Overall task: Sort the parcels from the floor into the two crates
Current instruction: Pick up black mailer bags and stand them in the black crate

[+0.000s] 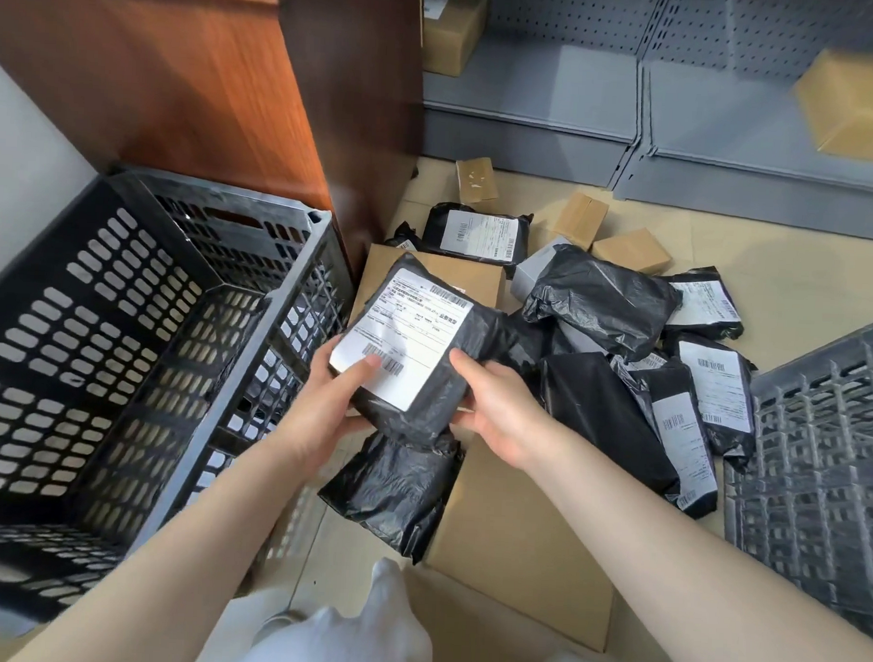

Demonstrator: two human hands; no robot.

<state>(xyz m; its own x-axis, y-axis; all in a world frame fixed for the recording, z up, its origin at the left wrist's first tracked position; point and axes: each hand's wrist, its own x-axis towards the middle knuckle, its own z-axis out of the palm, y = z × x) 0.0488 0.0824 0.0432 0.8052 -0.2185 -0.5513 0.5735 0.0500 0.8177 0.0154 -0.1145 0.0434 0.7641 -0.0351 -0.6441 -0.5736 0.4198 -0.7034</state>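
Two crates (139, 328) (819, 447) beside floor parcels (601, 298)

Black parcel (413, 360) lifted above the floor pile (624, 339), white label up.
Gripped at both sides; black crate (139, 328) standing left, grey crate (819, 447) right, bagged parcels and small cartons heaped between.

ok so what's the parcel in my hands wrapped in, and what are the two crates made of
The held parcel looks wrapped in thin black plastic film: glossy and crinkled, with a white paper label. The black crate and the grey crate look like rigid moulded plastic: matte, slotted walls.
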